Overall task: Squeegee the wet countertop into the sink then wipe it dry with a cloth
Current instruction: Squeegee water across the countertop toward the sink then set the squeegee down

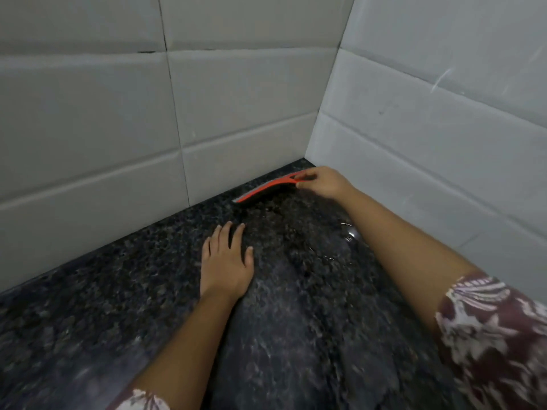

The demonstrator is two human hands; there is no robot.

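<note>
A dark speckled granite countertop (296, 335) fills the lower view, with a film of water glinting on its right part. An orange squeegee (266, 188) lies with its blade on the counter near the back corner, along the rear wall. My right hand (322, 182) is shut on the squeegee's handle at its right end. Flat on the counter a little nearer to me rests my left hand (228, 261), fingers spread, holding nothing. No sink and no cloth show in view.
White tiled walls (207, 113) meet in a corner behind the squeegee; the right wall (429, 128) runs close along my right arm. Water puddles (349, 233) near the right wall.
</note>
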